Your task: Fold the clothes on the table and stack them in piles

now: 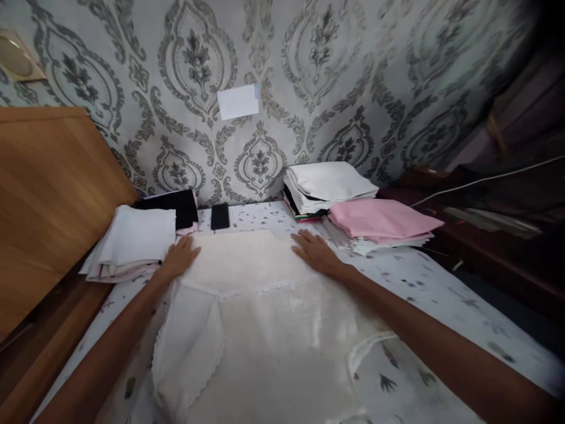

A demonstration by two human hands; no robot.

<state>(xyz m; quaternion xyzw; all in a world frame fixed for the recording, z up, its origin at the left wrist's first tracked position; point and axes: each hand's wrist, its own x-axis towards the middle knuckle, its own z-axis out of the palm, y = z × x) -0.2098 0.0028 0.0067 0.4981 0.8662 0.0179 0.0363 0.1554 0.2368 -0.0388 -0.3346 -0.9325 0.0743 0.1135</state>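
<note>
A cream-white, partly sheer blouse (265, 330) with lace-trimmed sleeve edges lies spread out on a printed bed sheet (450, 300). At its top left corner, my left hand (180, 257) rests flat with the fingers stretched out. My right hand (314, 252) lies on the opposite top corner, its fingers spread over the cloth. Neither hand grips anything. Lace trim runs across the blouse below the upper panel, and one sleeve (189, 347) lies folded over at the left.
Folded white cloths (136, 235) and a black cloth (165, 207) are stacked at the left, by a wooden panel (57, 206). A black phone (219, 216) lies near the wall. At the right are white folded cloths (331, 181) and a pink cloth (384, 219).
</note>
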